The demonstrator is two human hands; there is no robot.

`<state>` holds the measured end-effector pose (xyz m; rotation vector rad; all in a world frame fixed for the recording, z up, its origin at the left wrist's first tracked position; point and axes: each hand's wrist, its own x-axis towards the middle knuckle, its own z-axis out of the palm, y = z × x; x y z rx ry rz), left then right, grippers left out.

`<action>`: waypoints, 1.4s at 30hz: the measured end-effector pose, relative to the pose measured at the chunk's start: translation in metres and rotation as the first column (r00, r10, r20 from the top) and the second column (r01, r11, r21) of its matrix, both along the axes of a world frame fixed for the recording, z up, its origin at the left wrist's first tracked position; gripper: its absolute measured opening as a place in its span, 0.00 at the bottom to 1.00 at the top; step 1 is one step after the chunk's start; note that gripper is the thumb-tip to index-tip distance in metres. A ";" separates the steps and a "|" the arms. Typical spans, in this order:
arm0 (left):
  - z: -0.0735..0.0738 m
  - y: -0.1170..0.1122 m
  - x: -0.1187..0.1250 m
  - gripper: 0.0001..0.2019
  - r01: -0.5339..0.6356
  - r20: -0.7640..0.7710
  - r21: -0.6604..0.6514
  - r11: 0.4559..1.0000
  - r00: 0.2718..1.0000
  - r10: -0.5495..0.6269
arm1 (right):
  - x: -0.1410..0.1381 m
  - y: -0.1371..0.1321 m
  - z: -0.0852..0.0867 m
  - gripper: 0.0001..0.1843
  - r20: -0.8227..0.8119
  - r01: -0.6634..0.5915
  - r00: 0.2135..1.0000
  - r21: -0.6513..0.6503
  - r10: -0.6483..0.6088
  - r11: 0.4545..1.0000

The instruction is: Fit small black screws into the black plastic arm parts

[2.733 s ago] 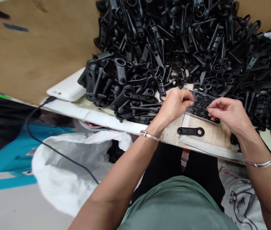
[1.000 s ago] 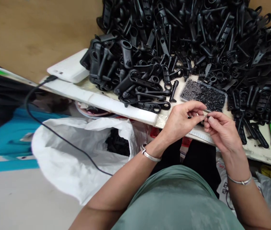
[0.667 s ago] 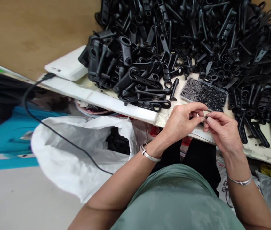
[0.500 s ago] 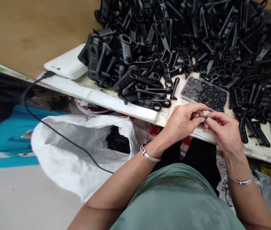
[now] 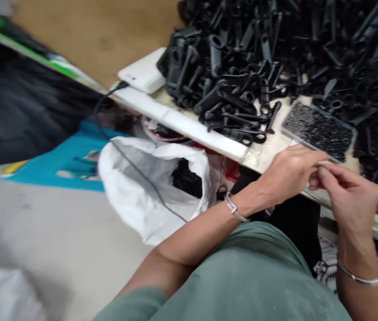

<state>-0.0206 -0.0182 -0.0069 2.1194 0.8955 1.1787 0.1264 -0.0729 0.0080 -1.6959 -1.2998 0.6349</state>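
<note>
Pinching a tiny dark piece (image 5: 319, 166), blurred, between thumb and fingertip, the right hand (image 5: 352, 196) meets the left hand (image 5: 294, 171), whose own grip I cannot tell, over the near edge of the pale worktable (image 5: 272, 145). Just beyond lies 1 clear, rigid, rectangular tray (image 5: 333, 117) of gritty grey-black bits (image 5: 322, 130), with smooth black plastic arms (image 5: 265, 49) with round eyelets heaped behind; a crinkled white sack (image 5: 131, 196) gapes at near left.
</note>
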 end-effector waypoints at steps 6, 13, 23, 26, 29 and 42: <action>-0.008 -0.003 0.001 0.10 0.004 -0.012 -0.107 0.994 1.000 -0.006 | -0.002 -0.001 -0.001 0.09 0.150 -0.005 0.989 0.013 0.003 1.000; -0.017 -0.003 -0.022 0.09 0.019 -0.032 0.044 0.999 0.999 -0.017 | 0.006 0.003 -0.004 0.08 0.224 -0.050 0.973 0.007 0.047 0.999; -0.035 0.003 -0.028 0.06 -0.004 -0.233 0.196 0.981 0.971 0.051 | 0.023 0.005 -0.010 0.09 0.525 -0.141 0.842 -0.005 0.123 0.990; -0.038 0.002 -0.027 0.05 -0.009 -0.173 0.219 0.976 0.984 0.048 | 0.020 0.009 -0.010 0.09 0.620 -0.215 0.772 0.046 0.140 0.976; -0.041 0.001 -0.026 0.05 -0.033 -0.105 0.233 0.972 0.993 0.058 | 0.019 0.011 -0.012 0.09 0.731 -0.297 0.667 0.086 0.142 0.951; -0.050 0.001 -0.023 0.07 -0.045 -0.022 0.203 0.978 0.998 0.051 | -0.007 0.012 0.006 0.13 0.848 -0.253 0.419 -0.235 0.326 0.938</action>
